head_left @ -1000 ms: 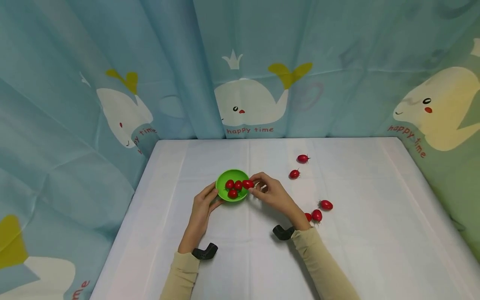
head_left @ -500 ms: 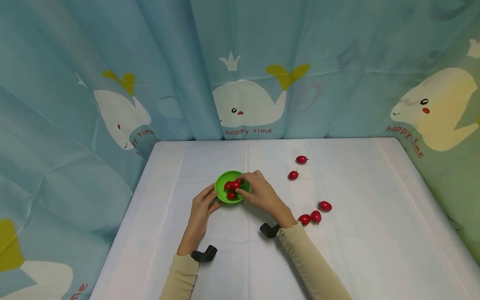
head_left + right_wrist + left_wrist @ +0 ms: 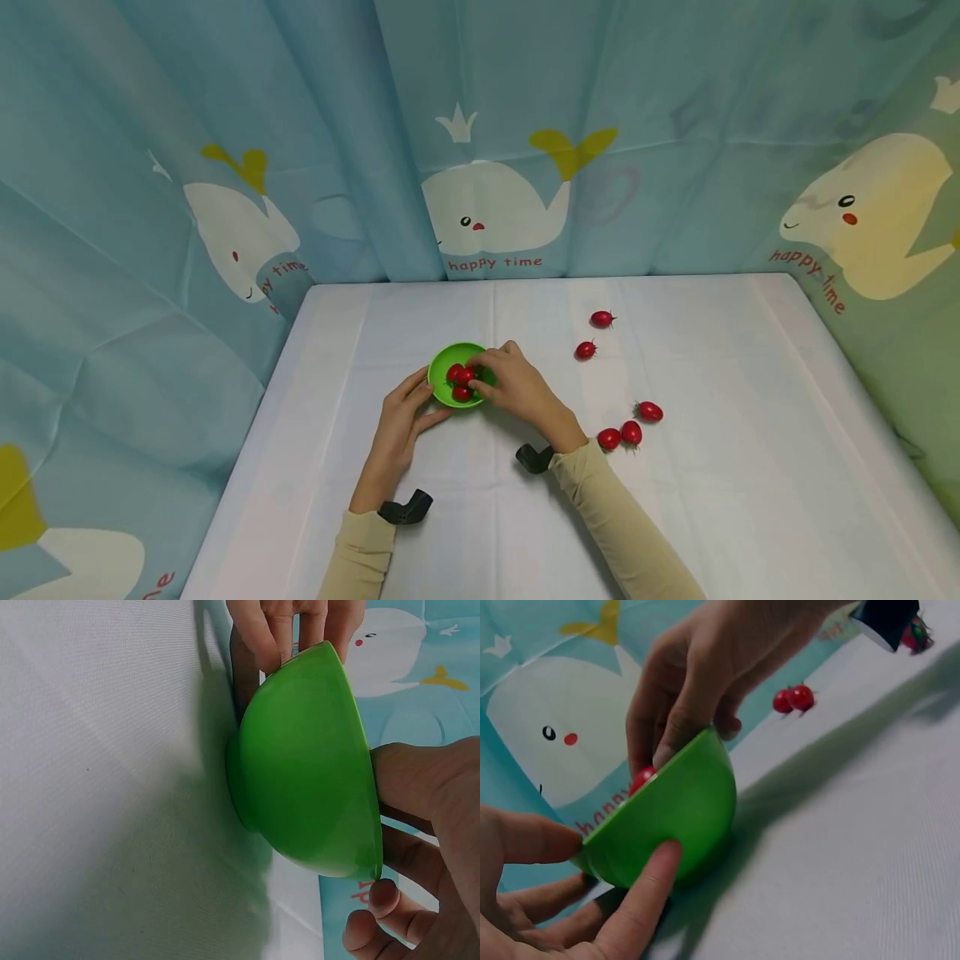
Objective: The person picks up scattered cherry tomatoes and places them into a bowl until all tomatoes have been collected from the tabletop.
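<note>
A small green bowl [image 3: 437, 392] with several red cherry tomatoes [image 3: 461, 393] in it stands on the white table. My left hand [image 3: 397, 423] holds the bowl from its left side, with fingers at the rim and the thumb on the outer wall in the left wrist view. From the right, my right hand [image 3: 521, 390] reaches over the rim, its fingertips pinching a tomato [image 3: 466, 377] inside the bowl. In the left wrist view a tomato [image 3: 642, 780] shows at those fingertips. The bowl's wall [image 3: 307, 772] hides its contents in the right wrist view.
Two cherry tomatoes [image 3: 602, 319] lie at the back, right of the bowl. Three more, one of them a tomato [image 3: 648, 412] set slightly apart, lie beyond my right forearm. A blue curtain [image 3: 495, 100] with whale prints hangs behind the table [image 3: 735, 467].
My right hand has moved left from the bowl's right rim with a tomato, bringing its fingertips down among the tomatoes inside. My left hand has stayed on the bowl.
</note>
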`<state>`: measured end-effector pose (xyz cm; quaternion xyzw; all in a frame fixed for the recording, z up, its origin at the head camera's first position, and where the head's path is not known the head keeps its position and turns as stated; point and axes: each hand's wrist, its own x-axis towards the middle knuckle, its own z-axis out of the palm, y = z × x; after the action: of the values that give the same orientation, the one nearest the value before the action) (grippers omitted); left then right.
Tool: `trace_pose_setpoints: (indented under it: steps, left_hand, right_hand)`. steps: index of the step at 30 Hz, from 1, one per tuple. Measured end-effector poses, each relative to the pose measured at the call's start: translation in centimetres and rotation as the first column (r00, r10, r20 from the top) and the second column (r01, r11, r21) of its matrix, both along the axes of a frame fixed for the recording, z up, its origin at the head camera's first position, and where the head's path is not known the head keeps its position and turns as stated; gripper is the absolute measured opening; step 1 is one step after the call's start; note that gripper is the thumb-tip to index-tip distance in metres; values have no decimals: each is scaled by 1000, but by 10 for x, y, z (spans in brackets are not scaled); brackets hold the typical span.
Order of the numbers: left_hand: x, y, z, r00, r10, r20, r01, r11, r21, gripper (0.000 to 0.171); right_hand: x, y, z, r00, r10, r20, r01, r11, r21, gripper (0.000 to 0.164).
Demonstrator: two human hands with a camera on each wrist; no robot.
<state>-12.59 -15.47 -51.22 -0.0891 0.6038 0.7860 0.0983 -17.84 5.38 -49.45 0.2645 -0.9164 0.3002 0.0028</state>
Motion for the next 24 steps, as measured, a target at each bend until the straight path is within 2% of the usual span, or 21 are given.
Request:
trace_pose_setpoints:
  steps: [7, 15, 24]
  left_hand:
    - [-1, 2, 4, 1000, -18, 16, 17, 998, 63, 46]
    - [-2, 4, 7, 1000, -3, 27, 1, 998, 62, 46]
    - [-1, 3, 7, 1000, 4, 29, -5, 999, 38, 46]
  right_hand:
    - [-1, 2, 0, 1000, 6, 6, -6, 999, 33, 30]
    - [1, 9, 3, 1000, 7, -13, -7, 1000, 18, 31]
    - [13, 24, 13, 999, -31, -19, 31, 999, -34, 31]
